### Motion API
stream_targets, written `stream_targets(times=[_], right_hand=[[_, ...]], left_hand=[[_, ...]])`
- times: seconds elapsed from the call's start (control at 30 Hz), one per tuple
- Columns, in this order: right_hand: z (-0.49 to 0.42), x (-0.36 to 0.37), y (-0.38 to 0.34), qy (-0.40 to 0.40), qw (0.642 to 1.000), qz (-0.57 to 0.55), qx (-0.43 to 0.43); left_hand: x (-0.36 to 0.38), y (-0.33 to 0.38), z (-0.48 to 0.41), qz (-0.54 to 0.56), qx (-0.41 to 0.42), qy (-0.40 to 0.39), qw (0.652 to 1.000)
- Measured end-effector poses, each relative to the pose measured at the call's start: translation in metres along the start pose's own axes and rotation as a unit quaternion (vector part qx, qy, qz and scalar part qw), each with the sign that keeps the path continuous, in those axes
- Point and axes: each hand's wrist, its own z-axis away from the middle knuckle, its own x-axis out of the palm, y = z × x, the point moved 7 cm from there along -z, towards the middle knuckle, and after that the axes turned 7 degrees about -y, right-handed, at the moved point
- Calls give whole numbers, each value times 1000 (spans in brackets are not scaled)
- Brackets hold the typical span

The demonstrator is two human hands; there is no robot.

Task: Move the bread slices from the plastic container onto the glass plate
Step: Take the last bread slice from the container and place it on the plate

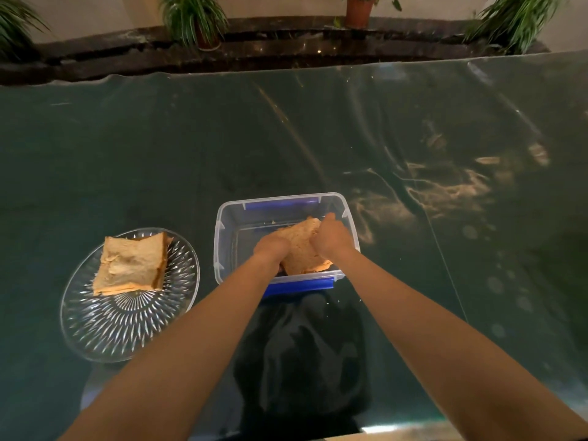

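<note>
Hands — left (270, 246), right (331, 237) — grasping bread slice (302, 249) inside plastic container (222, 237); glass plate (127, 326) just left, near half bare.

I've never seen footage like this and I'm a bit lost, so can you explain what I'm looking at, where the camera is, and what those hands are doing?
There is no machine here. One camera worn on a person's head looks down at their own bare arms. On the dark green glossy table sits a clear plastic container with blue clips. Both hands reach into it: the left hand and right hand grip a tan bread slice with their fingers. To the left, a patterned round glass plate already carries stacked bread slices. Potted plants line the far ledge.
</note>
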Motion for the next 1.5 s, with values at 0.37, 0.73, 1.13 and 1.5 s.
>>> stream_targets(times=[0.37, 0.73, 1.13, 1.5], right_hand=[[-2, -6, -10, 46, 997, 42, -38], [-6, 4, -6, 13, 991, 128, -45], [-19, 6, -3, -57, 997, -48, 30], [-13, -5, 6, -43, 924, -380, 32]], left_hand=[[-1, -10, -10, 87, -14, -15, 996], [10, -7, -16, -66, -45, -45, 996], [6, 0, -15, 179, -27, -43, 983], [-24, 8, -17, 217, 95, -60, 970]])
